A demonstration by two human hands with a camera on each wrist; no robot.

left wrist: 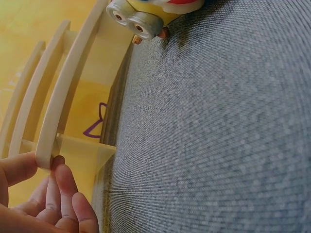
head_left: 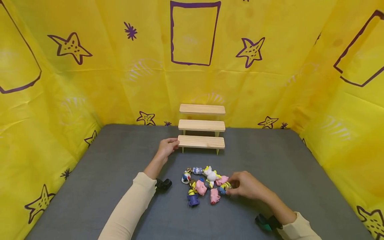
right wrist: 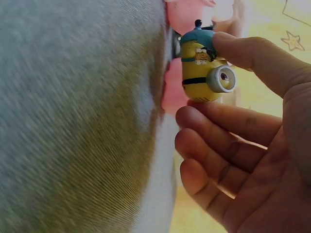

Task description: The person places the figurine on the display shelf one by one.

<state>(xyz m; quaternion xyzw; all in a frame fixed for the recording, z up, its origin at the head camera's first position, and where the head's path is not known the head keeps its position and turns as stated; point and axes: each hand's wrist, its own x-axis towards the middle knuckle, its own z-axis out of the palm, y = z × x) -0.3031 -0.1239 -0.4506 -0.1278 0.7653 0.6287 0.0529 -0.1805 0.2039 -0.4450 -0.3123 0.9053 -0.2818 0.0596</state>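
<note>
With thumb and fingers, my left hand (head_left: 166,147) pinches the left end of the lowest board of a three-tier wooden display stand (head_left: 201,142). The left wrist view shows the thumb and fingertips on either side of that board (left wrist: 65,97). My right hand (head_left: 250,186) pinches a one-eyed yellow minion figurine (right wrist: 194,68) in blue clothes between thumb and fingers. The minion lies sideways at the right side of a pile of small toys, close to a pink pig figurine (head_left: 222,180). Whether it touches the cloth cannot be told.
The pile includes more pink pigs (head_left: 214,196), a white-and-yellow figurine (head_left: 211,174), a minion in purple-blue (head_left: 193,199) and a goggled minion (left wrist: 141,22). Grey cloth (head_left: 120,160) covers the table. Yellow patterned fabric (head_left: 114,83) encloses the back and sides.
</note>
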